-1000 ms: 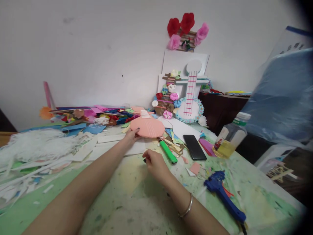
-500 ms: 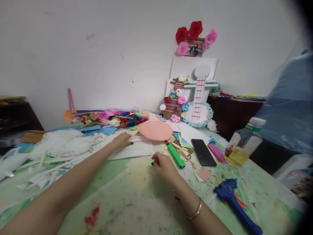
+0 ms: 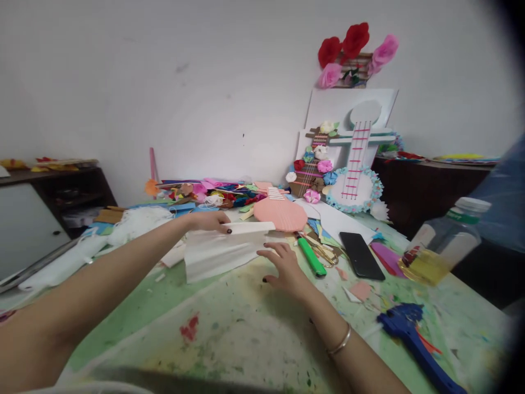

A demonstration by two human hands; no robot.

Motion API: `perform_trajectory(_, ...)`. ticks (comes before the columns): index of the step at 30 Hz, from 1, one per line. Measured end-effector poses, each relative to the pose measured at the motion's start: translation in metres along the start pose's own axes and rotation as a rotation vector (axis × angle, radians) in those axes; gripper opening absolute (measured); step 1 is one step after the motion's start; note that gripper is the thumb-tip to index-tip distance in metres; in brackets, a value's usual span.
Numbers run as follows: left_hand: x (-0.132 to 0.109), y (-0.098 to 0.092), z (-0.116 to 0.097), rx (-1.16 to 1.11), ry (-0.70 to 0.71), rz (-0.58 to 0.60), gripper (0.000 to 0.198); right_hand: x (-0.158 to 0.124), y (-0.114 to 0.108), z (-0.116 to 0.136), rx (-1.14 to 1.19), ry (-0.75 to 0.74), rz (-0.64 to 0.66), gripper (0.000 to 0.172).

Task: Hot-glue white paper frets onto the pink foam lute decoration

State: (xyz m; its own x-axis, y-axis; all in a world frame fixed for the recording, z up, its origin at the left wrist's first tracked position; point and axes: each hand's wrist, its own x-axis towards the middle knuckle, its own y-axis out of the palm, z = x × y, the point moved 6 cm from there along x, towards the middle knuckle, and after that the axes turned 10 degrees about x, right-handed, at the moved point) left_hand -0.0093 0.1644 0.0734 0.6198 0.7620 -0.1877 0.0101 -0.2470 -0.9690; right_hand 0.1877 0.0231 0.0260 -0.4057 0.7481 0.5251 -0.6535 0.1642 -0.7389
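A white sheet of paper [image 3: 223,254], slightly creased, is tilted up off the table in front of me. My left hand [image 3: 210,221] pinches its far edge, thumb on the near side. By the sheet's right end, my right hand [image 3: 286,269] is open, its fingers spread and curved, holding nothing. Just behind the paper lies a pink lute-shaped craft [image 3: 281,214] with white strings. To the right of it, a green utility knife [image 3: 311,257] lies beside gold-handled scissors [image 3: 330,255].
A black phone [image 3: 361,256], a bottle of yellow liquid [image 3: 443,246] and a blue glue gun [image 3: 414,334] stand or lie at right. Two decorated paper instruments, one white [image 3: 346,189], lean on the wall. White scraps [image 3: 141,221] and coloured paper pile up at left and back.
My left hand has taken the white sheet's far edge and lifted it towards me. My right hand's fingers have spread from a curl. The view has swung left.
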Motion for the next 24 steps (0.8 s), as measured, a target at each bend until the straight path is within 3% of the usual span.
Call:
perform_trajectory(4, -0.028, 0.006, -0.024, -0.595, 0.089, 0.165, 0.039, -0.001, 0.010, 0.011, -0.107, -0.090, -0.030, 0.060)
perform_trajectory(7, -0.035, 0.012, -0.033, -0.846, 0.097, 0.168, 0.044, 0.000, 0.006, 0.020, -0.109, -0.169, -0.125, 0.032)
perform_trajectory(10, -0.029, 0.025, -0.027, -0.905, 0.012, 0.076, 0.047, 0.000, 0.005, 0.027, -0.059, -0.210, -0.124, 0.009)
perform_trajectory(13, -0.019, 0.045, -0.016, -0.751, -0.086, 0.000, 0.045, 0.000, 0.013, 0.029, -0.001, -0.177, 0.035, 0.018)
perform_trajectory(15, -0.011, 0.056, -0.016, -0.460, -0.040, -0.008, 0.045, -0.002, 0.021, 0.026, 0.031, -0.130, 0.186, 0.030)
perform_trajectory(18, -0.003, 0.064, -0.016, -0.064, 0.017, -0.089, 0.042, -0.005, 0.027, 0.024, 0.078, -0.086, 0.340, 0.032)
perform_trajectory(24, 0.007, 0.066, -0.008, 0.102, -0.035, -0.200, 0.036, -0.006, 0.030, 0.030, 0.177, -0.154, 0.348, 0.012)
